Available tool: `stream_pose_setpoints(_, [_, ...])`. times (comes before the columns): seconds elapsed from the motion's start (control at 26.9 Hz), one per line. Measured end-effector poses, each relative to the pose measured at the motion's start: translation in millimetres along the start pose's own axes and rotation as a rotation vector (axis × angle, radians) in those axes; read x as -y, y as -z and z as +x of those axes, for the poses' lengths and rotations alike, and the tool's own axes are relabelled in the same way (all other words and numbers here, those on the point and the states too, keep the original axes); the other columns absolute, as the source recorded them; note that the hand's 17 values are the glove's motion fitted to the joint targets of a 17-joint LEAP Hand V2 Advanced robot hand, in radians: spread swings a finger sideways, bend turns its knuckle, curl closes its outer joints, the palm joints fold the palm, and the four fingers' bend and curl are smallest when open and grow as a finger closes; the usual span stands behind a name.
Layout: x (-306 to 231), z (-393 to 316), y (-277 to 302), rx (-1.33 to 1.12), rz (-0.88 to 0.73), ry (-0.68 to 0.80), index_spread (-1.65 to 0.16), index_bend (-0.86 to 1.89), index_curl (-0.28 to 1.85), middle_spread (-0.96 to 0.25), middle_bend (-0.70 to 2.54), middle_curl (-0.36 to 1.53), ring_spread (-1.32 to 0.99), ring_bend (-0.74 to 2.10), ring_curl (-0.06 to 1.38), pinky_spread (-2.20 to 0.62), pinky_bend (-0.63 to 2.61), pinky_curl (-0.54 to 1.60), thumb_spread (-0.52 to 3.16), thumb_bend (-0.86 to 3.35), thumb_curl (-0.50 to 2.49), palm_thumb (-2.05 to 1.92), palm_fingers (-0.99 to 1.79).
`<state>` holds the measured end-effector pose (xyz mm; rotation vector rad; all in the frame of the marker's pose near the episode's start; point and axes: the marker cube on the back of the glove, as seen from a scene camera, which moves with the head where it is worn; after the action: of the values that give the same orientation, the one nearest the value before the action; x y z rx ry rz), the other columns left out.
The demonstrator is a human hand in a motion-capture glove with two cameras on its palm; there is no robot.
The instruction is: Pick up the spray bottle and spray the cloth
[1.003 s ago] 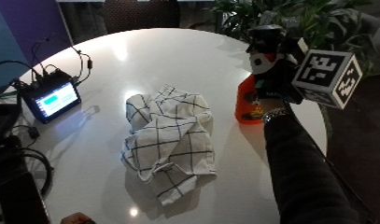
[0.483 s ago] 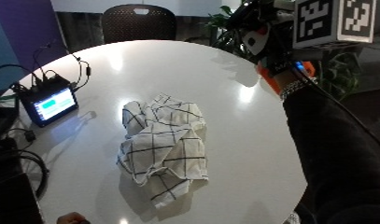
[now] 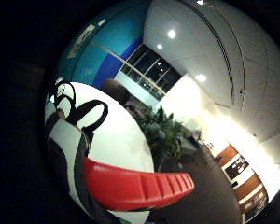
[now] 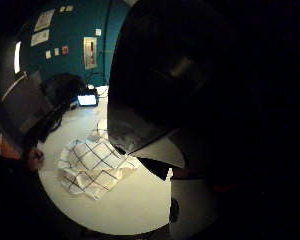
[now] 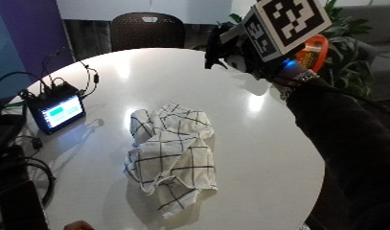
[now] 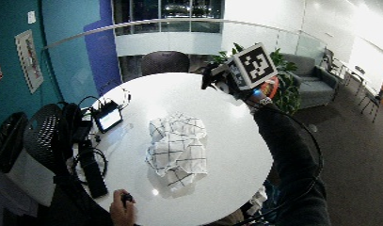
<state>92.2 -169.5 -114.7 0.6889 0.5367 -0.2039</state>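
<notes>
A white cloth (image 5: 172, 153) with dark checks lies crumpled in the middle of the round white table (image 5: 265, 143). My gloved right hand (image 5: 242, 52) holds the orange spray bottle (image 5: 312, 50) in the air above the table's far right part, well above and beyond the cloth. Only an orange sliver of the bottle shows behind the hand. In the little finger side palm view the bottle's red ribbed trigger (image 3: 135, 186) sits close to the palm. The thumb side palm view looks down past the dark bottle (image 4: 155, 85) onto the cloth (image 4: 92, 167). In the wide view the hand (image 6: 225, 80) hangs over the cloth (image 6: 179, 146).
A small lit screen (image 5: 54, 112) with cables stands at the table's left edge. A dark chair (image 5: 146, 28) is behind the table and a plant (image 5: 350, 57) is at the right. The person's bare hand (image 6: 122, 209) rests at the near edge.
My hand has lifted the spray bottle off the table at the right of the cloth and raised it high. The cloth has not moved.
</notes>
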Motion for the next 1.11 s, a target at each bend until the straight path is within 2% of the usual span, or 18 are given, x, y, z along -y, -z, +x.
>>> stream_pose_setpoints(0.15, [0, -9, -7, -0.053, -0.013, 0.070, -0.26, 0.35, 0.51, -0.17, 0.57, 0.51, -0.20, 0.68, 0.47, -0.32, 0.50, 0.43, 0.45, -0.03, 0.68, 0.90, 1.40])
stream_pose_setpoints(0.37, [-12, -56, -22, -0.190, -0.044, 0.332, -0.25, 0.35, 0.52, -0.17, 0.57, 0.51, -0.21, 0.69, 0.47, -0.32, 0.50, 0.43, 0.44, -0.03, 0.70, 0.89, 1.40])
stream_pose_setpoints(0.48, [-26, -72, -28, -0.213, -0.097, 0.406, -0.25, 0.35, 0.53, -0.17, 0.57, 0.51, -0.21, 0.69, 0.47, -0.32, 0.50, 0.43, 0.44, -0.03, 0.71, 0.89, 1.40])
stream_pose_setpoints(0.85, [-56, -109, -44, -0.198, -0.133, 0.512, -0.25, 0.34, 0.54, -0.17, 0.58, 0.51, -0.21, 0.69, 0.47, -0.32, 0.50, 0.43, 0.43, -0.03, 0.73, 0.89, 1.39])
stream_pose_setpoints(1.11, [-59, -117, -51, -0.180, -0.124, 0.522, -0.26, 0.34, 0.55, -0.17, 0.58, 0.51, -0.21, 0.69, 0.47, -0.32, 0.50, 0.44, 0.43, -0.03, 0.75, 0.88, 1.39])
